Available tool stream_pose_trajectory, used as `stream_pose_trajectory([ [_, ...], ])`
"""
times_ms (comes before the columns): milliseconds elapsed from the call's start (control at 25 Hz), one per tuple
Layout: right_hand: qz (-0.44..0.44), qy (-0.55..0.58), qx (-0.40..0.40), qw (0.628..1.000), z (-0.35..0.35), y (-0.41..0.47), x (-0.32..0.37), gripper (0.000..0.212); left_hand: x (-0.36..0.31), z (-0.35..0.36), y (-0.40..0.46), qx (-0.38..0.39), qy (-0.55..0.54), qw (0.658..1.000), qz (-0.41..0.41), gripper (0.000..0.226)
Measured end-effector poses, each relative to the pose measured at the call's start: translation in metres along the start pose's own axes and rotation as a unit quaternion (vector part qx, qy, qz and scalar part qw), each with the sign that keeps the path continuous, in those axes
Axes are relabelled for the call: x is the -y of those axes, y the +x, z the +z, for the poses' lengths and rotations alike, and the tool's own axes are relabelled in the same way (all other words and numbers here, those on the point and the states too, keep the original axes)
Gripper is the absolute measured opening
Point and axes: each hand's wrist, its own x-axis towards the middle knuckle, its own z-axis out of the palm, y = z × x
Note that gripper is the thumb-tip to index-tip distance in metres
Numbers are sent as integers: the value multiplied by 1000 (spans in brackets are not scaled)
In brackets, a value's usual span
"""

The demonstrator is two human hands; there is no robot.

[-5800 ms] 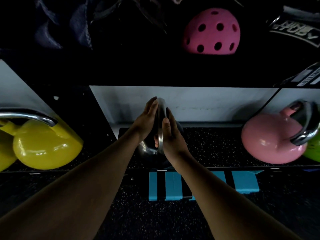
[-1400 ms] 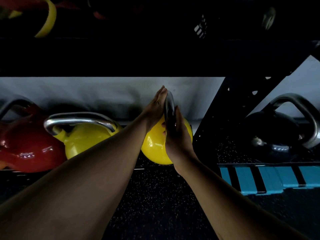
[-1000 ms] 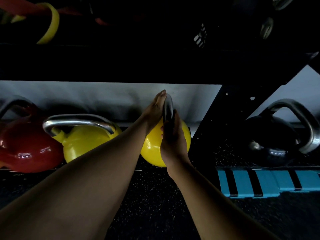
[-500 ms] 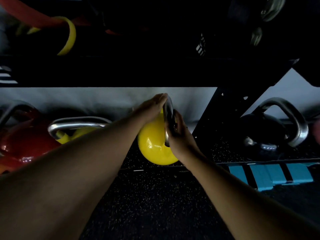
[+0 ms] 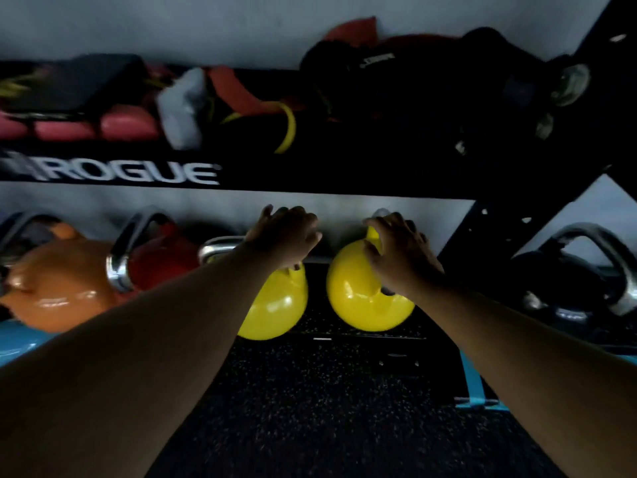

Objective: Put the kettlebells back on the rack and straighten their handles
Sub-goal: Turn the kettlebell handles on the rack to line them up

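Two yellow kettlebells stand side by side on the rack's bottom shelf (image 5: pixel 317 327). My right hand (image 5: pixel 401 257) lies over the steel handle of the right yellow kettlebell (image 5: pixel 358 298), fingers loosely spread, and hides most of that handle. My left hand (image 5: pixel 284 236) hovers with its fingers apart over the handle end of the left yellow kettlebell (image 5: pixel 275 305), whose handle runs crosswise. Further left stand a red kettlebell (image 5: pixel 162 260) and an orange kettlebell (image 5: pixel 58 284). The picture is blurred by motion.
A black kettlebell (image 5: pixel 558 288) sits right of the slanted black rack upright (image 5: pixel 489 229). The lettered shelf beam (image 5: pixel 131 172) hangs just above my hands, with bands and pads piled on it. Blue objects (image 5: pixel 17 339) lie at the lower left; speckled black floor (image 5: pixel 327 408) lies in front.
My hands have come off their shared grip on the right yellow kettlebell's handle. The left hand moved left over the neighbouring yellow kettlebell. My view tilted up and shifted left.
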Motion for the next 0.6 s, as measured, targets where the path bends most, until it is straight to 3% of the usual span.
stream_pose_trajectory([
  [240, -54, 53, 29, 997, 33, 28, 99, 47, 90, -2, -51, -29, -71, 995, -66, 41],
  [400, -29, 56, 71, 995, 71, 44, 143, 46, 126, 19, -76, -72, -189, 971, -123, 63],
  [480, -4, 52, 89, 995, 84, 46, 156, 50, 122, 30, -84, -68, -256, 946, -185, 65],
  [600, 43, 64, 116, 990, 94, 50, 157, 62, 105, 50, -86, -27, -408, 868, -281, 73],
])
